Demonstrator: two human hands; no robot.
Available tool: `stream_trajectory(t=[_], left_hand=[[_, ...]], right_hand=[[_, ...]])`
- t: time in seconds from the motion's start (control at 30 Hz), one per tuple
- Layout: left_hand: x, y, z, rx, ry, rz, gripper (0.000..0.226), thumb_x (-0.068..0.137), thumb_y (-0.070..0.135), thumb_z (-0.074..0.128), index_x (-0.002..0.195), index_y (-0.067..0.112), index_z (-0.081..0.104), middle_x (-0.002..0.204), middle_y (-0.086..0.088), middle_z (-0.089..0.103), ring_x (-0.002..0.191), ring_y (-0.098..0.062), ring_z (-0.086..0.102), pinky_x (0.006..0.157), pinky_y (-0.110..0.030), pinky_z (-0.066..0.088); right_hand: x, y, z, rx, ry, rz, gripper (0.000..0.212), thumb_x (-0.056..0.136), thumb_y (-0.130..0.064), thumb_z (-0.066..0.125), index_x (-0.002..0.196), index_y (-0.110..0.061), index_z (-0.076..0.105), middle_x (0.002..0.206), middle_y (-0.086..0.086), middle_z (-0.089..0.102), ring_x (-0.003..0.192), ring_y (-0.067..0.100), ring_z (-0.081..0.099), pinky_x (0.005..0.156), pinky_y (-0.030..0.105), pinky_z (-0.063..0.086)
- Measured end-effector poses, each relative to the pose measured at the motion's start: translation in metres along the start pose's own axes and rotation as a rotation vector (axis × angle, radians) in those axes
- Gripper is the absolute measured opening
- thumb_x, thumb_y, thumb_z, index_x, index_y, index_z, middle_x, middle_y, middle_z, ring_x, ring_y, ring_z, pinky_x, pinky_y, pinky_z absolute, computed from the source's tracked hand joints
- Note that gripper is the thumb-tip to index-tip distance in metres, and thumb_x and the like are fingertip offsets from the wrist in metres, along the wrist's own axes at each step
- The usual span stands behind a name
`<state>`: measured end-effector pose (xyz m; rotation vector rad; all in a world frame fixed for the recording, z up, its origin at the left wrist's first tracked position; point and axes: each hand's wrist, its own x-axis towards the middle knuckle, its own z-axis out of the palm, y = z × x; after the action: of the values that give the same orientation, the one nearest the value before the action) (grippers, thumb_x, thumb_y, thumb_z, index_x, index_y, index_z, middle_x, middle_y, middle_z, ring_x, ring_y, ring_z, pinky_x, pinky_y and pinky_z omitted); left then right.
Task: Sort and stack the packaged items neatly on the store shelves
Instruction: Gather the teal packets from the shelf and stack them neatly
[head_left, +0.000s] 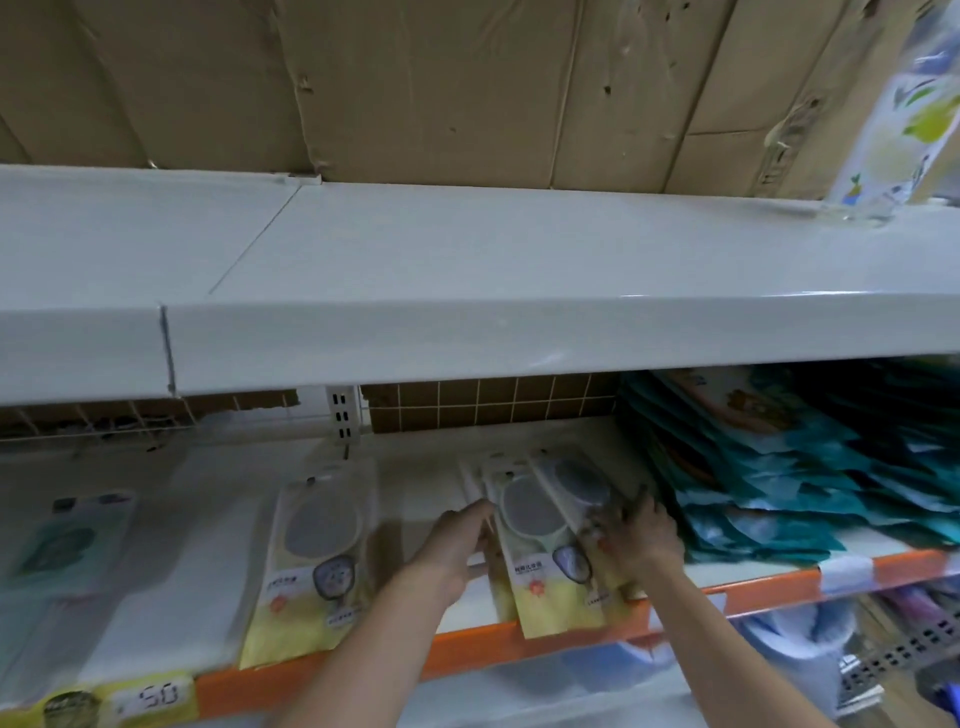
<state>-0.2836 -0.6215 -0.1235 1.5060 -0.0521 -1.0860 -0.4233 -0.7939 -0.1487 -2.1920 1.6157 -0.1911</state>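
While our left hand and right hand grip its sides, the packet stack lies between them on the shelf.

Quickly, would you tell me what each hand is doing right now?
Left hand: grips the left edge of the packet stack.
Right hand: grips its right side.
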Motion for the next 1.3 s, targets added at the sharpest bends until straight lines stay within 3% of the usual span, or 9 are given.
stream_trajectory(t=[0.23, 0.43, 0.53, 0.7, 0.87, 0.97, 1.07, 1.17, 1.3], left_hand=[[0.002, 0.012, 0.02, -0.097, -0.001, -0.001, 0.014, 0.091, 0.014, 0.058, 0.087, 0.001, 0.061, 0.057, -0.01, 0.063, 0.054, -0.021, 0.062, 0.052, -0.027, 0.048], [0.016, 0.01, 0.039, 0.04, 0.028, 0.022, 0.031, 0.083, 0.029, 0.071, 0.1, 0.004, 0.068, 0.089, -0.016, 0.071, 0.077, -0.029, 0.067, 0.065, -0.029, 0.052], [0.014, 0.008, 0.047, 0.021, 0.157, 0.05, 0.024, 0.081, 0.018, 0.073, 0.097, 0.004, 0.063, 0.08, -0.014, 0.067, 0.068, -0.026, 0.065, 0.051, -0.026, 0.049], [0.002, 0.012, 0.035, -0.09, 0.082, 0.225, 0.042, 0.069, 0.008, 0.079, 0.108, 0.012, 0.063, 0.093, -0.016, 0.073, 0.082, -0.03, 0.071, 0.068, -0.039, 0.059], [-0.017, 0.034, 0.023, 0.04, 0.044, 0.492, 0.023, 0.081, 0.009, 0.072, 0.097, 0.023, 0.063, 0.074, 0.014, 0.073, 0.083, -0.009, 0.069, 0.052, -0.011, 0.048], [-0.015, 0.043, 0.015, 0.127, 0.065, 0.58, 0.033, 0.079, 0.014, 0.076, 0.107, 0.022, 0.061, 0.089, 0.009, 0.071, 0.076, 0.003, 0.067, 0.049, -0.015, 0.048], [-0.009, 0.037, 0.011, 0.215, 0.097, 0.635, 0.061, 0.067, 0.026, 0.085, 0.12, 0.022, 0.057, 0.106, 0.009, 0.07, 0.094, -0.003, 0.067, 0.061, -0.017, 0.053], [-0.005, 0.027, 0.007, 0.185, 0.135, 0.63, 0.08, 0.054, 0.041, 0.089, 0.124, 0.02, 0.054, 0.111, 0.008, 0.069, 0.101, -0.009, 0.066, 0.067, -0.016, 0.053], [-0.001, 0.03, 0.007, 0.16, 0.139, 0.626, 0.078, 0.057, 0.042, 0.087, 0.125, 0.025, 0.052, 0.112, 0.01, 0.066, 0.102, -0.007, 0.065, 0.062, -0.01, 0.05]], right_hand=[[-0.007, -0.021, 0.011, -0.055, -0.132, -0.248, 0.041, 0.094, -0.048, 0.038, 0.133, -0.038, 0.043, 0.143, -0.002, 0.043, 0.133, 0.028, 0.034, 0.11, 0.041, 0.027], [-0.017, -0.036, 0.006, 0.052, -0.272, -0.352, 0.031, 0.089, -0.052, 0.047, 0.117, -0.04, 0.05, 0.124, -0.004, 0.049, 0.121, 0.026, 0.042, 0.096, 0.036, 0.036], [-0.016, -0.04, 0.004, 0.34, -0.403, -0.396, 0.025, 0.089, -0.038, 0.056, 0.113, -0.034, 0.057, 0.113, -0.006, 0.048, 0.114, 0.023, 0.049, 0.092, 0.032, 0.043], [-0.014, -0.045, -0.007, 0.673, -0.361, -0.191, 0.091, 0.066, -0.035, 0.078, 0.143, -0.023, 0.031, 0.141, 0.003, 0.042, 0.126, 0.024, 0.046, 0.097, 0.036, 0.047], [-0.019, -0.063, -0.035, 0.991, -0.442, -0.357, 0.045, 0.078, -0.005, 0.07, 0.112, -0.028, 0.051, 0.109, -0.005, 0.064, 0.093, 0.01, 0.063, 0.063, 0.013, 0.05], [-0.028, -0.071, -0.036, 1.108, -0.373, -0.489, 0.053, 0.081, 0.008, 0.063, 0.123, -0.021, 0.051, 0.11, -0.005, 0.066, 0.104, 0.011, 0.064, 0.072, 0.016, 0.052], [-0.039, -0.075, -0.023, 1.131, -0.368, -0.501, 0.063, 0.076, 0.018, 0.06, 0.118, -0.029, 0.049, 0.108, -0.005, 0.065, 0.103, 0.01, 0.064, 0.072, 0.017, 0.052], [-0.045, -0.072, -0.009, 1.147, -0.407, -0.448, 0.066, 0.079, 0.013, 0.06, 0.129, -0.026, 0.043, 0.117, 0.001, 0.062, 0.104, 0.009, 0.062, 0.073, 0.018, 0.053], [-0.047, -0.078, -0.01, 1.215, -0.432, -0.418, 0.061, 0.086, 0.003, 0.056, 0.136, -0.026, 0.036, 0.12, -0.008, 0.058, 0.096, -0.011, 0.06, 0.069, 0.008, 0.048]])
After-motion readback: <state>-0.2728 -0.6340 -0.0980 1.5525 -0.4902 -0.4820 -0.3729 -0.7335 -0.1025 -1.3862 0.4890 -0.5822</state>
